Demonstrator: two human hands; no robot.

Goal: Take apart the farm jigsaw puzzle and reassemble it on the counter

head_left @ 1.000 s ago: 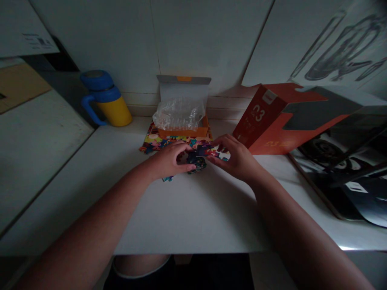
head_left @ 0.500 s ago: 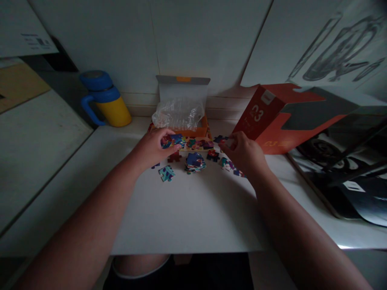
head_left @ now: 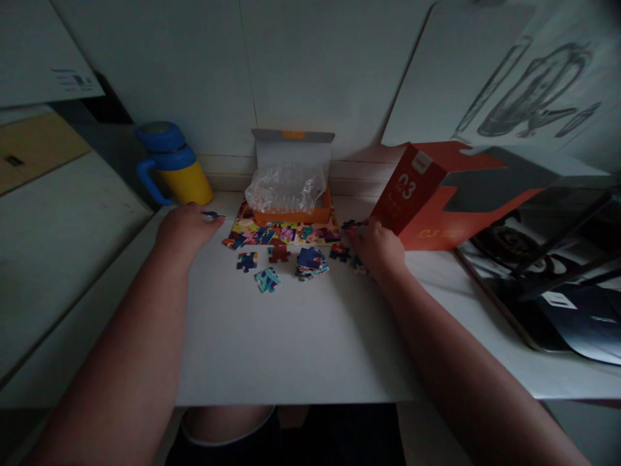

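Note:
Over the left side of the table, my left hand (head_left: 184,228) pinches a dark puzzle piece (head_left: 214,215) between thumb and fingers. My right hand (head_left: 381,247) is low at the right, fingers curled, close to a dark puzzle piece (head_left: 352,224); whether anything is in its grip is hidden. Between the hands stands a small stack of puzzle pieces (head_left: 311,260). Loose around it lie a teal piece (head_left: 267,279), a blue piece (head_left: 247,261), a brown-red piece (head_left: 279,253) and a black-and-red piece (head_left: 340,252). Other pieces are partly covered by my right hand.
Behind the pieces, an open orange box (head_left: 317,213) with clear plastic wrap (head_left: 286,188) rests on a colourful picture sheet (head_left: 301,233). A blue and yellow jug (head_left: 179,175) stands at the back left. At the right are a red carton (head_left: 412,188) and a black appliance (head_left: 533,298).
My left hand has moved left, away from the box, uncovering the picture sheet and the blue piece. My right hand has shifted slightly left and lower.

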